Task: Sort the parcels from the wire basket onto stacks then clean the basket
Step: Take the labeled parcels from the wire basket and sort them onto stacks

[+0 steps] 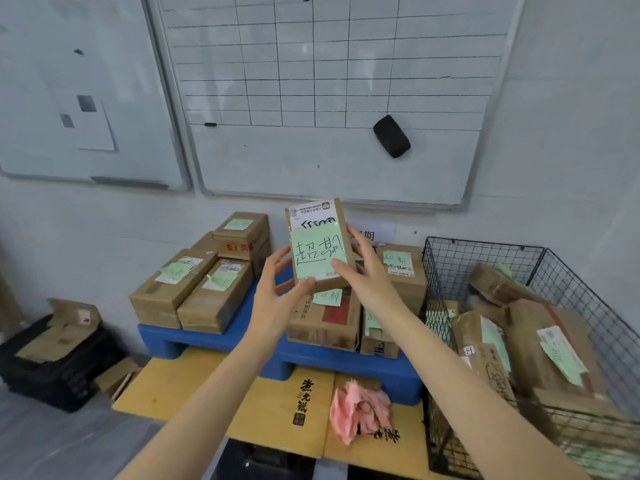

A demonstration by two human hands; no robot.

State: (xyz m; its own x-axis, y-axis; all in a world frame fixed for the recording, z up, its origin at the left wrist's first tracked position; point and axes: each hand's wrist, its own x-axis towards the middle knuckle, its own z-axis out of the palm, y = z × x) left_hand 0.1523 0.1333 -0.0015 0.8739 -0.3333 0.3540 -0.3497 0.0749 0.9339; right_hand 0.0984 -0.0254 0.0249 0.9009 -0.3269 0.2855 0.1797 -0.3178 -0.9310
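Left grip and right grip clamp one parcel — green note reads 超期.

A brown parcel with a green handwritten note, raised upright over the stacks of boxes; more parcels crowd the black wire basket

Pale grey wall carrying a gridded whiteboard with a black eraser stuck to it, and a plainer whiteboard at left. Below, a yellow bench bears a blue plastic platform; black crates stand on the grey floor.
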